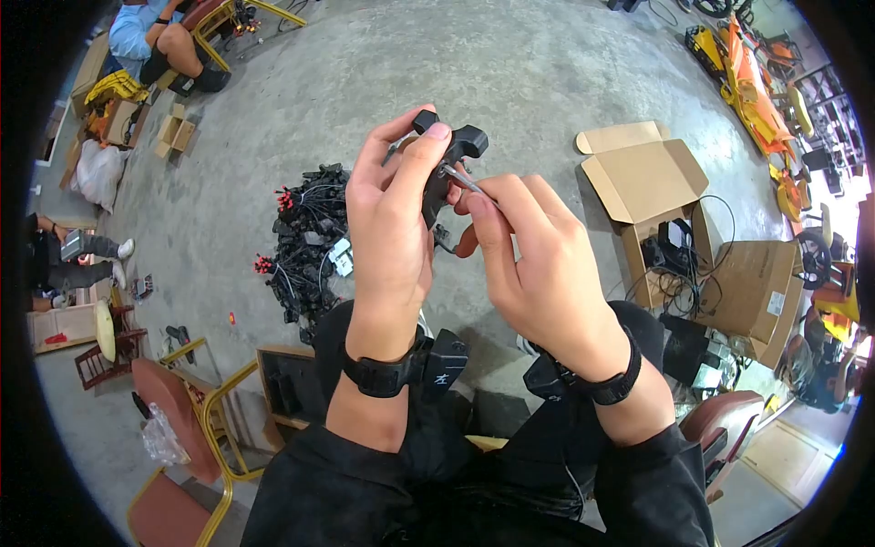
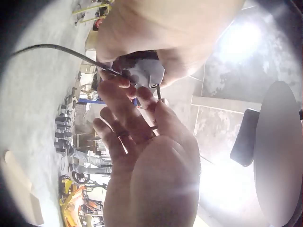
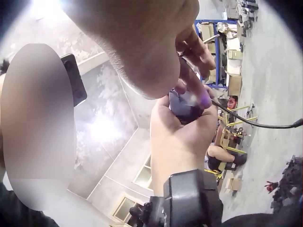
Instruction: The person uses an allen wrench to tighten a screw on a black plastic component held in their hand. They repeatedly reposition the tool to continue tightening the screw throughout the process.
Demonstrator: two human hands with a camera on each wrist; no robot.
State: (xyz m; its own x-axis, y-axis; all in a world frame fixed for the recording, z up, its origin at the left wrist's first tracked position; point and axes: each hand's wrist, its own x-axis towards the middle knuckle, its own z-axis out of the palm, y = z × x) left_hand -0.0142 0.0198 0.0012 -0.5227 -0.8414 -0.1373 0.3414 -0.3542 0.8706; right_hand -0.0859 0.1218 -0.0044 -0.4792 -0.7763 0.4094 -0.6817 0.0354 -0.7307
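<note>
My left hand (image 1: 387, 214) grips a small black plastic device (image 1: 468, 141) with rounded ends, thumb along its side. Between thumb and index finger, my right hand (image 1: 551, 260) pinches a thin metal rod (image 1: 463, 180) like a screwdriver shaft, slanting toward the device. In the left wrist view, the rod's tip (image 2: 158, 89) is right at a small round hole in the device's casing (image 2: 150, 71). A dark cable (image 2: 61, 48) runs out beside the device. From the right wrist view, the device (image 3: 184, 105) sits between the left thumb and fingers, and the right hand hides the rod.
Below, a pile of black parts and wires (image 1: 310, 242) lies on the concrete floor. An open cardboard box (image 1: 643, 260) with cables stands at right, beside another carton (image 1: 743, 287). A brown chair (image 1: 173, 410) is at lower left. Another person (image 1: 150, 41) sits at upper left.
</note>
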